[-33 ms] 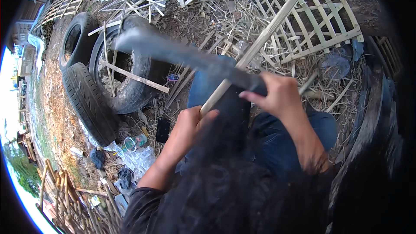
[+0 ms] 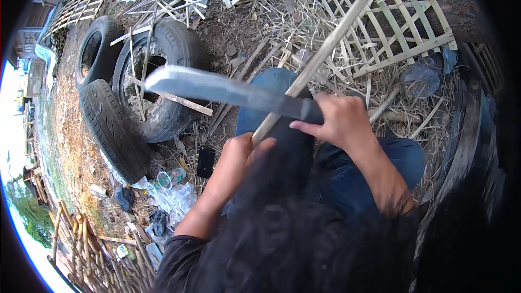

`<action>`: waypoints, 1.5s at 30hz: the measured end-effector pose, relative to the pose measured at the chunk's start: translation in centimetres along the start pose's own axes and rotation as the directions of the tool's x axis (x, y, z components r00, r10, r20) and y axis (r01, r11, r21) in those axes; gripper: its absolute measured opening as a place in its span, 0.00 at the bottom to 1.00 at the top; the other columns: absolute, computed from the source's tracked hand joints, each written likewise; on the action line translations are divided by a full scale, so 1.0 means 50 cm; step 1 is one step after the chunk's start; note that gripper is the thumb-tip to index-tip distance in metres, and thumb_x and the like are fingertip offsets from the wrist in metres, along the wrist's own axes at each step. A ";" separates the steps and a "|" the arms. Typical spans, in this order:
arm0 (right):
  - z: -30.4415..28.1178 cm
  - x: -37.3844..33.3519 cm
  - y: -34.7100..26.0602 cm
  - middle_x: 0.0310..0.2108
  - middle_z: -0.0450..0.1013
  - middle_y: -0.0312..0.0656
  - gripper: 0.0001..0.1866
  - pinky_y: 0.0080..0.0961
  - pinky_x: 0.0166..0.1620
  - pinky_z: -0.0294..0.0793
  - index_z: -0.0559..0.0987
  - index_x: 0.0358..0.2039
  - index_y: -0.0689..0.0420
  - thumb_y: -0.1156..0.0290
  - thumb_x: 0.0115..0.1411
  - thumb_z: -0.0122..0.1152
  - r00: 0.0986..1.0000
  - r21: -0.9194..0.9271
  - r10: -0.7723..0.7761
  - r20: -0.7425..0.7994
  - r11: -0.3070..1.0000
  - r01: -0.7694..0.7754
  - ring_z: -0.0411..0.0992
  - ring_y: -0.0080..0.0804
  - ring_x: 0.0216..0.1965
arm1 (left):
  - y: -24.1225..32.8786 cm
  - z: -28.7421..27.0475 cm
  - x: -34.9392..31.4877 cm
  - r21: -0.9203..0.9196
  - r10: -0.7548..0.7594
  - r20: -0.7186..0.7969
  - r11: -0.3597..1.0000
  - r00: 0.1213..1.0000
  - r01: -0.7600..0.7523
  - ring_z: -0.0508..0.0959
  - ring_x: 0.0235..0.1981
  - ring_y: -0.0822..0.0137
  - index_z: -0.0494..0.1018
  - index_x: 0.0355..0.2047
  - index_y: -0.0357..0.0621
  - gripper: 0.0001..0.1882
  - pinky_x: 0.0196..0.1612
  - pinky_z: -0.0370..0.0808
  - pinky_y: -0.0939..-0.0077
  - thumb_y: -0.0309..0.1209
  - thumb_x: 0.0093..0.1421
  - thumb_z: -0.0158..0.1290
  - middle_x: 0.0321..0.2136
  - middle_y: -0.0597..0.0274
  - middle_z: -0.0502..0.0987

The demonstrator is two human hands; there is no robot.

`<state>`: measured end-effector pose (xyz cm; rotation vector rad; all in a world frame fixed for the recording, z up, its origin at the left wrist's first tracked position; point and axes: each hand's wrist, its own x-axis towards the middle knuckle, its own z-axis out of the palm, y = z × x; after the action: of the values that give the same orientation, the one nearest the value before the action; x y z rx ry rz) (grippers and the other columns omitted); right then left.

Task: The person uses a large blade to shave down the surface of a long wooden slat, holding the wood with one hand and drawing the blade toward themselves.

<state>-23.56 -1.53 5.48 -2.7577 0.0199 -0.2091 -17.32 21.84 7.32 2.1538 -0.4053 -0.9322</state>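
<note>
A long pale bamboo strip slants up and to the right across my lap. Its near end is in my left hand, whose fingers are closed round it with the thumb along the strip. My right hand grips the dark handle of a machete. The broad grey blade points left and crosses over the strip just above my left hand, near my jeans-covered knee. Whether the edge touches the strip, I cannot tell. Beyond the strip's far end lies a woven bamboo lattice panel.
Old tyres stand at the left, with thin bamboo strips laid over one. A black phone-like slab and crumpled clear plastic lie by my left forearm. Shavings litter the ground ahead; bamboo poles are piled lower left.
The machete and my right hand have shifted slightly left, with the blade's tip a little lower. The blade is less blurred. My left hand and the bamboo strip have barely moved.
</note>
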 end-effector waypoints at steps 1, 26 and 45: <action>0.006 0.008 0.009 0.14 0.71 0.43 0.33 0.32 0.25 0.73 0.74 0.21 0.58 0.34 0.48 0.60 0.997 -0.047 -0.057 -0.051 0.997 0.054 0.73 0.40 0.17 | -0.007 0.003 -0.003 0.022 0.019 -0.039 1.000 0.999 -0.019 0.61 0.19 0.75 0.68 0.23 0.31 0.27 0.21 0.62 0.72 0.48 0.62 0.54 0.13 0.62 0.64; -0.103 -0.022 0.188 0.14 0.72 0.41 0.34 0.32 0.25 0.75 0.76 0.22 0.57 0.32 0.46 0.60 0.884 -0.031 0.430 -0.181 0.896 -0.442 0.74 0.37 0.17 | -0.017 -0.021 0.014 -0.049 0.022 0.065 0.999 0.998 -0.018 0.59 0.19 0.80 0.67 0.20 0.32 0.29 0.19 0.59 0.76 0.50 0.62 0.52 0.13 0.72 0.61; -0.016 0.014 0.114 0.15 0.73 0.42 0.36 0.34 0.27 0.77 0.76 0.21 0.56 0.29 0.49 0.56 0.976 -0.007 0.110 -0.187 0.993 -0.114 0.76 0.36 0.19 | -0.041 -0.033 0.039 -0.206 0.026 0.199 0.978 0.980 0.015 0.57 0.13 0.83 0.62 0.15 0.45 0.29 0.15 0.53 0.83 0.54 0.64 0.47 0.12 0.77 0.61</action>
<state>-22.90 -7.16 4.21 -2.7345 0.2271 -0.4376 -14.79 23.00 5.58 1.8769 -0.3934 -1.1417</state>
